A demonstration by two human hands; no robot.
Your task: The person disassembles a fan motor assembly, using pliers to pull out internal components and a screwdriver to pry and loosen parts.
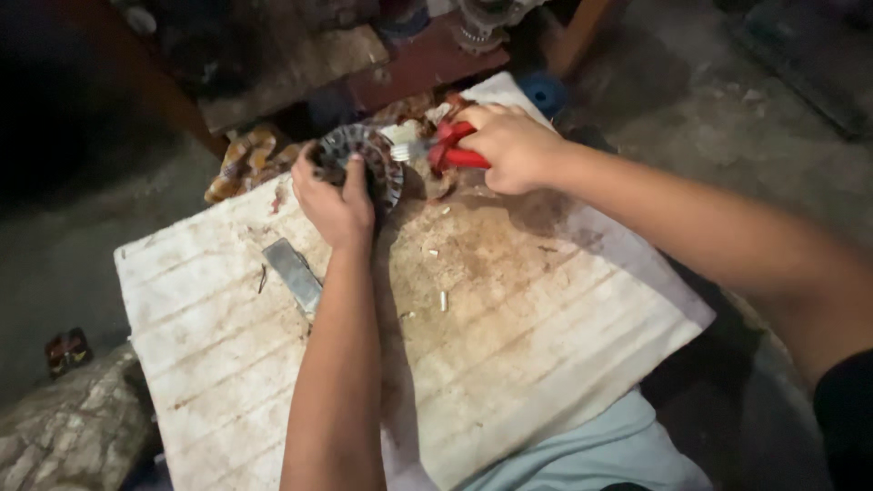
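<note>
My left hand [335,202] grips a round grey metal motor core [368,156] with slotted teeth, holding it on edge at the far side of a dirty white ribbed board [509,336]. My right hand [511,145] is closed on red-handled pliers [452,148], whose metal jaws point left and touch the core's right rim. Part of the core is hidden behind my left fingers.
A flat grey metal blade [294,271] lies on the board left of my left forearm. Small scraps [443,300] litter the board's middle. A patterned cloth [244,156] lies behind the board, a blue round object [544,91] at its far corner, a rock [77,427] at lower left.
</note>
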